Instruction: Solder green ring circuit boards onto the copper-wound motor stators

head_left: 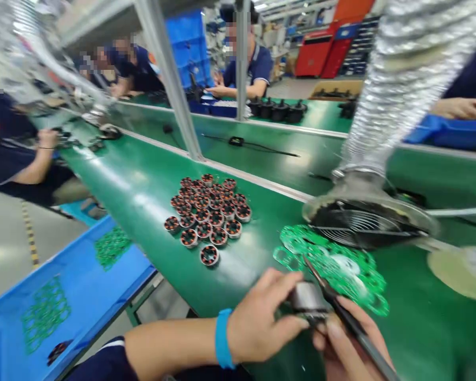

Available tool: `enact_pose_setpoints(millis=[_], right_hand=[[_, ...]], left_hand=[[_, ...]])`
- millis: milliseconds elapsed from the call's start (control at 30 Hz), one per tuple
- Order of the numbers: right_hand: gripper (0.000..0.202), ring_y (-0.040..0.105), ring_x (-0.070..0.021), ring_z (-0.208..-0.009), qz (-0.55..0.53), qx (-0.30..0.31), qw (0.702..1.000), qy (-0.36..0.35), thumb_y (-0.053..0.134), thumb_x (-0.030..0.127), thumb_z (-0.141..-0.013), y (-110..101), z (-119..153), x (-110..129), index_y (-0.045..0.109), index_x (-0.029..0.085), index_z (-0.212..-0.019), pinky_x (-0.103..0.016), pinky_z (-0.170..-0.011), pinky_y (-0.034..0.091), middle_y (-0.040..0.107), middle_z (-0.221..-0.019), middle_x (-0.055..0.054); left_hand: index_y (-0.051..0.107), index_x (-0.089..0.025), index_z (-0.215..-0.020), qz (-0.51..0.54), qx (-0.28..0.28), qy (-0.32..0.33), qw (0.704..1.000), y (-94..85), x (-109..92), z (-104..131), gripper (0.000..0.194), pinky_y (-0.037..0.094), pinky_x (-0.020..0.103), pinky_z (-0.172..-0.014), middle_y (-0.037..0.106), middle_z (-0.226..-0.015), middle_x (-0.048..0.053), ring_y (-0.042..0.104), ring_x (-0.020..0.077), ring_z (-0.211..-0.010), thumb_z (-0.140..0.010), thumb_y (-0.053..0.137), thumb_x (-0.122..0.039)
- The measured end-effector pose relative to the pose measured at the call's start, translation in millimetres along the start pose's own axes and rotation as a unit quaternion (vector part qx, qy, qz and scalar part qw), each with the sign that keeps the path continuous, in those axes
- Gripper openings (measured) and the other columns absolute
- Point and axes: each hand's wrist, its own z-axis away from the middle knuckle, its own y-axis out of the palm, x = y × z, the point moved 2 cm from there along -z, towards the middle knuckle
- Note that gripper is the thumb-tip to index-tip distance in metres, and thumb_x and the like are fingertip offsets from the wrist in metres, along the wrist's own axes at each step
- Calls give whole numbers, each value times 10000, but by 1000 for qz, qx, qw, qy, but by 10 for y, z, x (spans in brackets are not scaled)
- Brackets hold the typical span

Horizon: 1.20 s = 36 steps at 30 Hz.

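Metal part [307, 297] pinched over the bench [238, 278], slim tool [343, 312] angled close beside it.
The left hand [256, 320] clamps the part by thumb and fingers, a small hold that could let it slip if twisted; the right hand [355, 338] grips the tool, fingertips at the part's lower end, so a skid could scratch it. The tip could snag the loose green rings [333, 259]; the hood [367, 214] limits room above them, and coils [204, 211] crowd farther left.
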Motion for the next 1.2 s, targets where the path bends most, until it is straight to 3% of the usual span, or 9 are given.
enact_pose_setpoints(millis=[133, 200, 300, 533, 800, 933, 1000, 1100, 1200], right_hand=[[331, 648, -136, -611, 142, -58, 986, -68, 687, 363, -859, -6, 25, 156, 607, 251, -1160, -253, -596, 559, 648, -733, 11], [431, 704, -163, -803, 164, -24, 977, -131, 697, 326, -853, -18, 54, 202, 555, 261, -1255, -286, -729, 590, 711, -974, -48], [551, 659, -236, -1156, 158, 68, 970, -172, 656, 278, -882, -19, 111, 234, 430, 271, -1385, -383, -923, 573, 613, -1343, -127], [559, 690, -224, -1075, 216, 34, 934, -284, 665, 190, -862, 74, 114, 325, 434, 236, -1368, -362, -875, 587, 685, -1177, -101], [370, 715, -173, -822, 252, 29, 915, -315, 597, 105, -888, -60, 53, 478, 538, 259, -1220, -310, -751, 565, 731, -945, -33], [294, 658, -157, -664, 304, 32, 899, -314, 607, 99, -855, -59, 29, 495, 603, 281, -1086, -273, -609, 506, 697, -793, -6], [240, 651, -153, -635, 264, 11, 937, -230, 610, 152, -865, -25, 36, 440, 608, 276, -1070, -271, -588, 503, 683, -765, -1], [228, 646, -144, -576, 48, -23, 999, -2, 638, 318, -882, 57, 61, 306, 574, 258, -1092, -267, -547, 511, 638, -704, 29], [331, 638, -139, -549, -105, -28, 989, 98, 682, 449, -847, 124, 78, 235, 564, 253, -1086, -273, -548, 528, 603, -657, 53]], left_hand=[[575, -119, -1292, 208, 45, -177, 961, -26, 25, -59, 568, 540, 340, -795, 570, -1037, 90, 604, 187, -862, -775, 678, -330], [595, -101, -1233, 269, 78, -225, 933, -3, 44, -79, 557, 519, 313, -713, 598, -936, 66, 590, 152, -737, -758, 693, -375], [643, -98, -1100, 328, 125, -272, 896, 36, 49, -86, 480, 483, 269, -611, 598, -781, 25, 550, 111, -601, -757, 699, -428], [643, -139, -989, 435, 150, -322, 827, 110, -26, -68, 431, 517, 261, -630, 601, -872, 36, 584, 110, -671, -720, 768, -452], [649, -120, -1124, 372, 154, -335, 852, 94, -3, -83, 468, 525, 335, -749, 600, -922, 47, 574, 136, -758, -695, 745, -278], [599, -154, -1227, 207, 105, -250, 940, 76, 31, -46, 454, 518, 391, -877, 601, -1060, 81, 577, 187, -924, -779, 642, -214], [582, -177, -1258, 62, 43, -133, 988, 50, 15, -21, 462, 493, 417, -953, 587, -1138, 99, 565, 221, -1030, -797, 596, -166], [543, -176, -1304, -73, -7, 24, 997, 36, -47, 23, 467, 492, 417, -973, 581, -1168, 128, 553, 247, -1102, -839, 530, -138], [525, -176, -1309, -56, -8, 20, 998, 27, -87, 18, 446, 507, 402, -947, 587, -1141, 123, 569, 242, -1068, -865, 561, -192]])
